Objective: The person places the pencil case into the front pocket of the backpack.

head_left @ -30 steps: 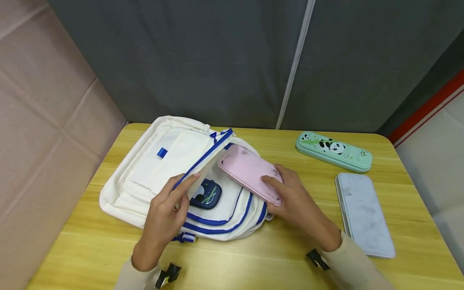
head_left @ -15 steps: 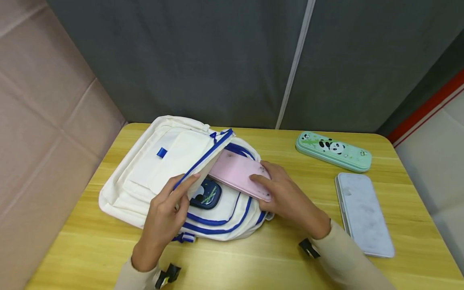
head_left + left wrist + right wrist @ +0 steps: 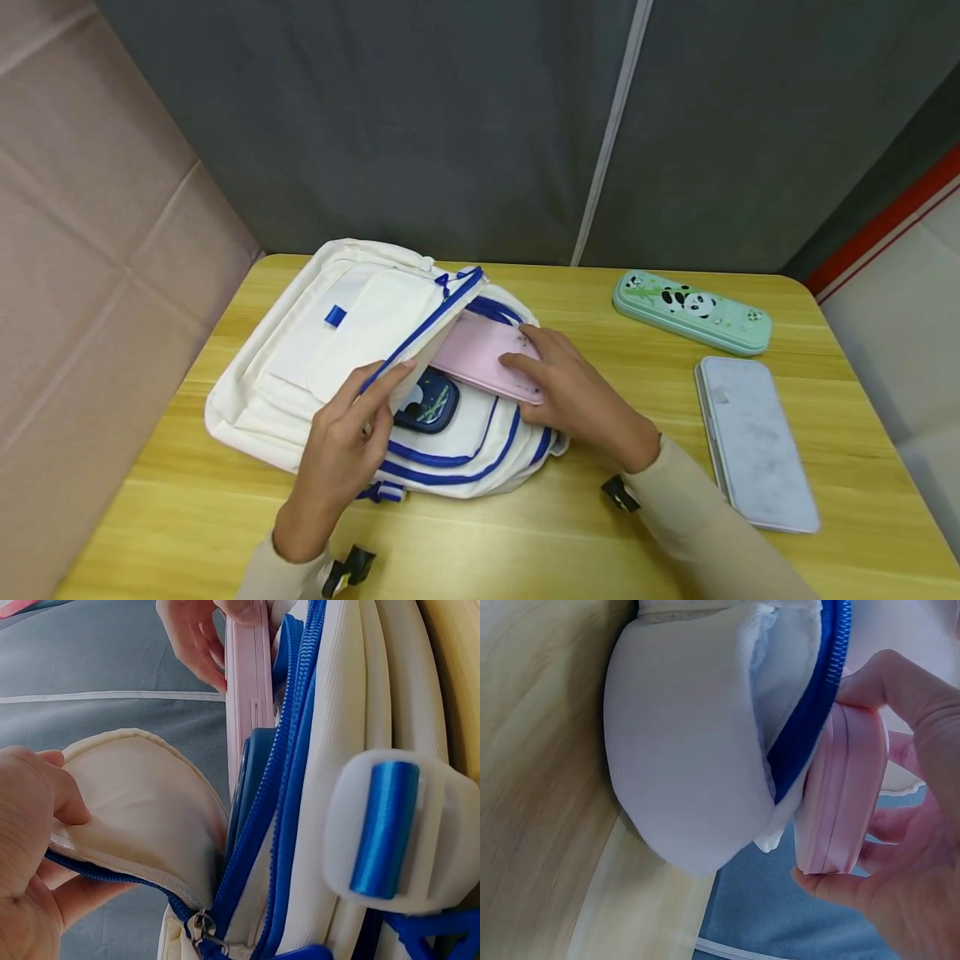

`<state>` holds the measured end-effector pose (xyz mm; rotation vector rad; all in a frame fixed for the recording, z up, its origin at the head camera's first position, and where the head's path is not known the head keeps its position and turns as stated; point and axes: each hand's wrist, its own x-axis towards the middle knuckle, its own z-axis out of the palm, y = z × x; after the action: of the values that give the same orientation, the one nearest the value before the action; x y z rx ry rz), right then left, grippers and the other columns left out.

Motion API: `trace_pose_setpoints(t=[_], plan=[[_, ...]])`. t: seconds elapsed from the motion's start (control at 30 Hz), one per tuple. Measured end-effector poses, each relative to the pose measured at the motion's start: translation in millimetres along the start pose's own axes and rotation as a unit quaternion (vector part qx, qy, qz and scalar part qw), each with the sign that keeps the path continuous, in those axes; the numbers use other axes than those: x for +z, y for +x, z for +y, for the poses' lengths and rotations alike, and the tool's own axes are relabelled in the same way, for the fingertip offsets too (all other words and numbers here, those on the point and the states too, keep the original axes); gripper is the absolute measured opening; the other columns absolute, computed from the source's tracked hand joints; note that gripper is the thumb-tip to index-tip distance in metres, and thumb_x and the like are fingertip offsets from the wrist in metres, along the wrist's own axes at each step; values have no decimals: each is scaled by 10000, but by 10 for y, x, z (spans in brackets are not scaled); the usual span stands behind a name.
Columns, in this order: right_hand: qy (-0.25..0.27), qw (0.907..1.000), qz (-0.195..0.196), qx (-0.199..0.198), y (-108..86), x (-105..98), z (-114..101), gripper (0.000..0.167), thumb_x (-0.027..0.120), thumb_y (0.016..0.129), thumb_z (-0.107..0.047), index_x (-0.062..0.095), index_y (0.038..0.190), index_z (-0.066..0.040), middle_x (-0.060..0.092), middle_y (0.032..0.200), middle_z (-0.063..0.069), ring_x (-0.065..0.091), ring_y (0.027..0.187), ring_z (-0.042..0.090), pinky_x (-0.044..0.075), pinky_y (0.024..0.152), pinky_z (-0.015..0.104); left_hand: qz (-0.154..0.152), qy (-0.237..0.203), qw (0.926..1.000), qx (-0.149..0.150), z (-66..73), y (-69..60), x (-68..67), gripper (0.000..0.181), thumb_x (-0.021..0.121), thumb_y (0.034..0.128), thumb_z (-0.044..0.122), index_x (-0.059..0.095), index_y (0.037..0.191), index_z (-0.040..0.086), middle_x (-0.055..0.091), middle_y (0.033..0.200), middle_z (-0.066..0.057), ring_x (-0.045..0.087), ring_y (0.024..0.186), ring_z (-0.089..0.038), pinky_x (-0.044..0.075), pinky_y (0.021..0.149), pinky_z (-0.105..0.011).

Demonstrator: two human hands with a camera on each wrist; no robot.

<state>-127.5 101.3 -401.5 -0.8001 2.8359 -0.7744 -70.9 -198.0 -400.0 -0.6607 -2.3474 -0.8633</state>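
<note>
A white backpack (image 3: 300,367) with blue zippers lies on the table, its front pocket unzipped. My left hand (image 3: 341,450) pinches the pocket's flap and holds it lifted; the left wrist view shows the flap (image 3: 142,795) folded back from the zipper. Under the flap sits a dark blue case (image 3: 435,404), partly hidden. A pink case (image 3: 480,354) lies partly inside the pocket, its far end covered by the flap. My right hand (image 3: 573,396) grips its outer end, and in the right wrist view fingers and thumb span the pink case (image 3: 844,787).
A green panda case (image 3: 690,312) lies at the table's back right. Nearer, a pale grey case (image 3: 757,442) rests by the right forearm. Behind the table (image 3: 480,542) hangs a dark grey curtain (image 3: 420,125); a pinkish cloth wall (image 3: 112,250) stands at the left.
My right hand has moved left with the pink case, which has slid further under the flap. The left hand has stayed in place, holding the flap up.
</note>
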Motion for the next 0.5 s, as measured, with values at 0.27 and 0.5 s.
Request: trace_pose_setpoints(t=[0.27, 0.5], plan=[[-65, 9999, -106, 71, 135, 62, -69, 588, 808, 880, -220, 649, 1446, -231, 332, 1690, 149, 322, 1543, 401, 348, 1223, 610, 25, -15, 9999, 99, -22, -4, 5, 537, 597, 882, -163, 718, 1336, 98, 691, 1191, -171, 586, 782, -174, 402, 577, -126], [-91, 9999, -135, 49, 221, 114, -94, 611, 833, 875, -240, 641, 1454, -221, 313, 1699, 163, 307, 1554, 412, 329, 1231, 618, 43, 23, 9999, 127, -30, -1, 0, 531, 596, 884, -156, 719, 1334, 99, 693, 1185, -168, 583, 780, -169, 419, 587, -142]])
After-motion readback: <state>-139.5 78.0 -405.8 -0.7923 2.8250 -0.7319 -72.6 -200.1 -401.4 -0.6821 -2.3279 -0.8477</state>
